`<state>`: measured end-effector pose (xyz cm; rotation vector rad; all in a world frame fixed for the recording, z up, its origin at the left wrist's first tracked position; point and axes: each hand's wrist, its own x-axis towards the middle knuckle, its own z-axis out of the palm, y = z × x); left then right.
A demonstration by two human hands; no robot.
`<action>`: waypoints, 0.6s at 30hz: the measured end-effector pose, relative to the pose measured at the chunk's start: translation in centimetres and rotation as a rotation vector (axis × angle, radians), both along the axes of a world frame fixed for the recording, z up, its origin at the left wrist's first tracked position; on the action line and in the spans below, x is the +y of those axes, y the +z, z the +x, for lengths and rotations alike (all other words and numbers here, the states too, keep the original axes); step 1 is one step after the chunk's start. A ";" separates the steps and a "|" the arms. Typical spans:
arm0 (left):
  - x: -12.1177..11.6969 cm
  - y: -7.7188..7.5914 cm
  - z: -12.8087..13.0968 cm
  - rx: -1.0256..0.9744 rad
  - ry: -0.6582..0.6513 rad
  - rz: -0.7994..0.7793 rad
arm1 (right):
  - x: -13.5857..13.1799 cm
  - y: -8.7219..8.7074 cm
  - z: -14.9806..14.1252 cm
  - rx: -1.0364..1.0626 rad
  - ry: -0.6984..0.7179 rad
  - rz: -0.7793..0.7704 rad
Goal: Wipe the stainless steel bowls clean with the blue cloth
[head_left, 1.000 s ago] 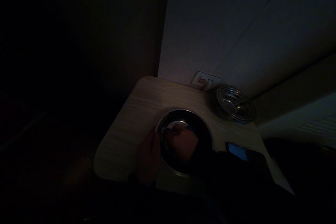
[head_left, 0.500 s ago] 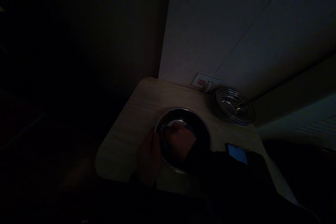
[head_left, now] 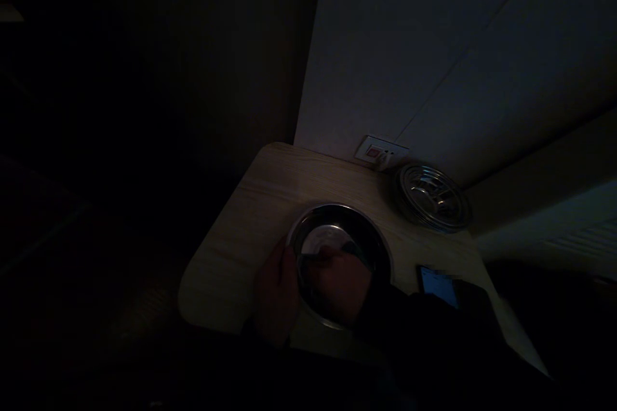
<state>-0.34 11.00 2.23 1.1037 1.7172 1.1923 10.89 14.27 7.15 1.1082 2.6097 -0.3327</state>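
A round, shiny metal bowl [head_left: 337,207] stands on the pale wooden tabletop, its inside facing up. My left hand [head_left: 277,295] is closed on the bowl's near left rim, thumb along the edge. Inside the bowl, my right hand [head_left: 340,282] is curled with the knuckles up, low against the bottom. A dark bluish-green piece [head_left: 355,249], perhaps cloth, shows beside that hand; the poor light and the fingers hide most of it. The right sleeve crosses the bowl's lower right rim.
Several metal bowls [head_left: 434,196] are stacked at the back right, against the wall. A wall socket [head_left: 380,151] with a plug is just above the table [head_left: 231,257]. Right of the bowl lies a phone [head_left: 438,286] with its screen lit. The surroundings are very dark.
Inside the bowl my right hand has moved down and to the right, baring more of the bright bottom. My left hand keeps its hold on the rim. The view has shifted slightly.
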 end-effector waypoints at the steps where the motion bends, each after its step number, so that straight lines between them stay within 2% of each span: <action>1: 0.0 0.0 0.0 0.004 0.000 -0.006 | -0.2 0.1 0.2 -0.010 0.019 -0.034; 3: 0.0 0.1 -0.1 0.008 -0.021 -0.013 | -0.2 0.1 0.3 -0.014 0.007 -0.032; 5: -0.1 0.2 -0.1 0.013 -0.044 -0.007 | 0.1 0.0 0.0 -0.008 -0.043 0.034; 8: -0.1 0.2 -0.1 0.017 -0.017 -0.003 | 0.2 -0.1 -0.3 -0.005 -0.066 0.095; 11: -0.1 0.2 0.0 0.011 0.011 -0.022 | -0.4 0.2 0.3 -0.035 -0.002 0.014; 13: -0.2 0.2 0.0 -0.006 -0.013 -0.023 | -0.6 0.5 0.8 -0.043 0.017 -0.058; 18: -0.1 0.0 -0.1 -0.027 -0.055 0.024 | 1.1 0.7 0.9 -0.038 -0.100 -0.003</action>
